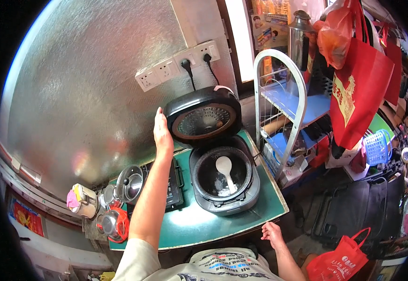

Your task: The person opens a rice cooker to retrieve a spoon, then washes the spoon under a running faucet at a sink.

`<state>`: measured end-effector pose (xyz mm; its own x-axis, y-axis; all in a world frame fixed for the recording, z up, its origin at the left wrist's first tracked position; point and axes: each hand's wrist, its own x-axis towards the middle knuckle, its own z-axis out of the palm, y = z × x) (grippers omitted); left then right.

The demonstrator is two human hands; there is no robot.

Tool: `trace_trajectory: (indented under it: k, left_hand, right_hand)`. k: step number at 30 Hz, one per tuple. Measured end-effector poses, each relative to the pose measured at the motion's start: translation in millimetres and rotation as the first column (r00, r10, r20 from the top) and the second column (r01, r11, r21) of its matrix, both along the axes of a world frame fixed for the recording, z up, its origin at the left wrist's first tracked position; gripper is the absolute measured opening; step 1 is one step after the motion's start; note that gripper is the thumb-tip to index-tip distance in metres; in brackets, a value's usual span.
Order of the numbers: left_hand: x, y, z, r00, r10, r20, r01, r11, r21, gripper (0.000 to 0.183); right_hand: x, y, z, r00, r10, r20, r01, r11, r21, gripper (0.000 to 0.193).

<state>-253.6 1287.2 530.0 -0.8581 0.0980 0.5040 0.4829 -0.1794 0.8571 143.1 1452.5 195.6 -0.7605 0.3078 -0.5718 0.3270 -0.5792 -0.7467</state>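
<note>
A dark rice cooker stands on the green tabletop with its lid raised. Inside its grey inner pot lies a white rice paddle, its handle toward the front; whitish residue shows at the bottom. My left hand is upright at the left side of the raised lid, fingers stretched and together, holding nothing. It is at or very close to the lid's edge; I cannot tell if they touch. Near the table's front right edge, my right hand hangs with fingers curled in and nothing visible in them.
Left of the cooker, a black cooktop is partly behind my left forearm, near a glass-lidded pot and a red-rimmed bowl. Two plugs sit in the wall socket strip. A shelf rack and red bags stand right.
</note>
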Motion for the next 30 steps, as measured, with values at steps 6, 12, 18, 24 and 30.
trace_trajectory:
  k: [6,12,18,24,30]
  left_hand:
    - [-37.8,-6.5,-0.1,0.988,-0.013,0.157,0.005,0.999,0.05,0.055]
    - [-26.7,-41.9,-39.8,0.964,0.074,0.255,-0.065,0.997,-0.042,0.05]
    - [58.6,-99.7,-148.7,0.898,-0.02,0.439,0.061,0.995,-0.081,0.032]
    - [166.2,-136.5,-221.2,0.741,0.022,0.671,0.052,0.995,-0.091,0.023]
    - [223.5,-161.1,-247.0,0.616,0.006,0.787,0.03,0.999,-0.031,0.026]
  right_hand:
    - [-7.5,-1.9,4.4,0.997,0.079,-0.018,-0.078,0.995,0.065,0.023]
    - [-41.3,-0.3,45.4,0.97,0.164,-0.177,-0.113,0.957,0.266,0.017]
    - [-113.1,13.9,149.9,0.873,0.342,-0.349,-0.102,0.826,0.554,0.008]
    - [-199.2,9.9,193.4,0.776,0.619,0.12,-0.09,-0.079,0.993,0.019]
    - [-255.9,-17.8,176.3,0.462,0.456,0.761,-0.45,-0.619,0.644,0.034]
